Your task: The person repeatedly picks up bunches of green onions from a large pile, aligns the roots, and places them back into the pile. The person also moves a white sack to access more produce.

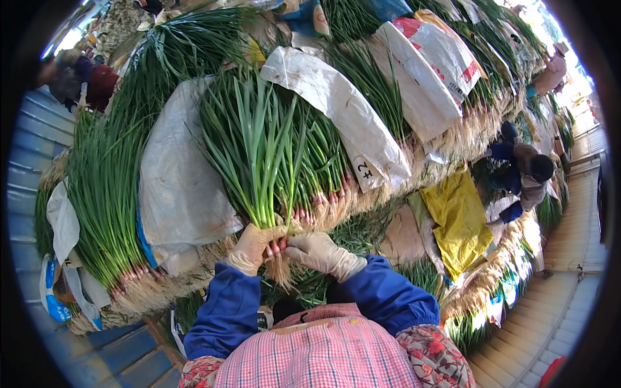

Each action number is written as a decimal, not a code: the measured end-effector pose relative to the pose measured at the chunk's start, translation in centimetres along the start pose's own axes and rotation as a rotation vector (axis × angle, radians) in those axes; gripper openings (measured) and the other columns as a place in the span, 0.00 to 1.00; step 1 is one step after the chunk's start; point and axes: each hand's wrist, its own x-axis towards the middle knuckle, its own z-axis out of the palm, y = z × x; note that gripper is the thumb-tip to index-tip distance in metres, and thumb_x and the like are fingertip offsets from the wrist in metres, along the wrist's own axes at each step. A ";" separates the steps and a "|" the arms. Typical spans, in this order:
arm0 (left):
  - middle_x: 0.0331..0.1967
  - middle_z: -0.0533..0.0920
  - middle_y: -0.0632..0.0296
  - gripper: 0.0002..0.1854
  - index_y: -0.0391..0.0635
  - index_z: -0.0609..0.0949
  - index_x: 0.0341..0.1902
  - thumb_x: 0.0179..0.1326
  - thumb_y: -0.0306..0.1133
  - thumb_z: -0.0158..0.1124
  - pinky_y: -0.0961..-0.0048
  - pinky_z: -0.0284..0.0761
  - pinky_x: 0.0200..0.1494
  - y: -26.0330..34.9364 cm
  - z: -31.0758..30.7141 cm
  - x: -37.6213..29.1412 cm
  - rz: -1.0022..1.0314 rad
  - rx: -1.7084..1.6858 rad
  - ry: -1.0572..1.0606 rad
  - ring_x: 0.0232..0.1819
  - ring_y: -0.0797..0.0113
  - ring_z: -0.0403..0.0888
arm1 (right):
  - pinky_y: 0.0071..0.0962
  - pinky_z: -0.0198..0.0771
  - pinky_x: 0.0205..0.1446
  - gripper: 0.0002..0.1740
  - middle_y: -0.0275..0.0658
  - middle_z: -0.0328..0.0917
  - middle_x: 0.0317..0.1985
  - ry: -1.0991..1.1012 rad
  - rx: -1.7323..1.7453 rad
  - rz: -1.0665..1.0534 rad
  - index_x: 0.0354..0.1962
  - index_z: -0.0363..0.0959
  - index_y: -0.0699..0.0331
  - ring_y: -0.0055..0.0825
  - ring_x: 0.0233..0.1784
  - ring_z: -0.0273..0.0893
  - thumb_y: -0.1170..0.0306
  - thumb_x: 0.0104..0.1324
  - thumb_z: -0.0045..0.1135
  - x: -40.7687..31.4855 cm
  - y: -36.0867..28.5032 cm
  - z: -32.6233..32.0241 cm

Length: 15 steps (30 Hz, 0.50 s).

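Note:
My left hand [256, 246], in a pale glove, is closed around the lower stems of a bunch of green onions [264, 194]. The bunch's long leaves fan out away from me over the pile. Its pinkish bulbs [276, 246] and hanging pale roots [280, 271] show between my hands. My right hand [318, 253], gloved too, touches the bulbs and a stem with its fingertips; how firmly it grips cannot be seen. Just beyond lie more green onions [322, 165], bulbs towards me. A whitish woven sack [187, 169] covers the pile on the left.
Another white sack [335, 106] lies over the pile on the right, and a yellow sack [458, 220] farther right. Loose green leaves [359, 233] lie below the pile's root edge. A co-worker [526, 174] is at the right; other people are at the far left and far right. Corrugated metal walls [548, 310] flank the piles.

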 end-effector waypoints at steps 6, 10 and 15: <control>0.18 0.79 0.55 0.08 0.40 0.77 0.38 0.57 0.27 0.65 0.84 0.58 0.10 -0.7 -1.2 -1.1 0.090 -0.122 -0.166 0.12 0.76 0.71 | 0.22 0.65 0.24 0.18 0.37 0.78 0.25 0.135 0.949 0.410 0.42 0.75 0.65 0.24 0.22 0.72 0.57 0.68 0.51 4.3 0.2 -2.1; 0.20 0.80 0.62 0.08 0.42 0.79 0.39 0.55 0.26 0.66 0.83 0.60 0.11 -1.0 -2.2 -1.9 0.142 0.006 0.018 0.12 0.78 0.69 | 0.23 0.64 0.20 0.10 0.37 0.76 0.23 0.218 0.865 0.478 0.36 0.73 0.67 0.21 0.19 0.70 0.67 0.64 0.54 5.8 -0.1 -2.4; 0.24 0.82 0.64 0.05 0.39 0.78 0.37 0.58 0.23 0.60 0.84 0.63 0.13 -1.5 -4.6 -3.0 0.141 -0.076 0.074 0.15 0.79 0.72 | 0.25 0.64 0.19 0.12 0.38 0.74 0.21 0.217 0.688 0.625 0.34 0.74 0.68 0.24 0.17 0.70 0.65 0.63 0.54 5.7 -0.6 -2.5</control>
